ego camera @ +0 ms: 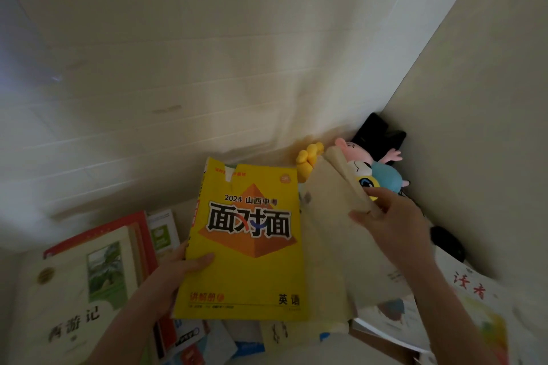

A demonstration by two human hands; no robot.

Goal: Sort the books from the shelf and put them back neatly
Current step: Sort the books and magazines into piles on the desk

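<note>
Workbook (pixel 246 240), yellow-covered, was gripped at its left edge by the left hand (pixel 178 272). Just beside it the right hand (pixel 394 222) pinched a pale, blurred book (pixel 329 231). Stacked books (pixel 89 275) lay left of the left hand, plush toys (pixel 382 172) beyond the right.

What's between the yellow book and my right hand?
In the head view, a pale worn book, gripped by the right hand, fills the gap beside the yellow book.

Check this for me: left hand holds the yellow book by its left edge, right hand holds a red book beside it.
Wrong colour: the head view shows the right hand holding a cream book, not red. The left hand does hold the yellow book by its left edge.
</note>
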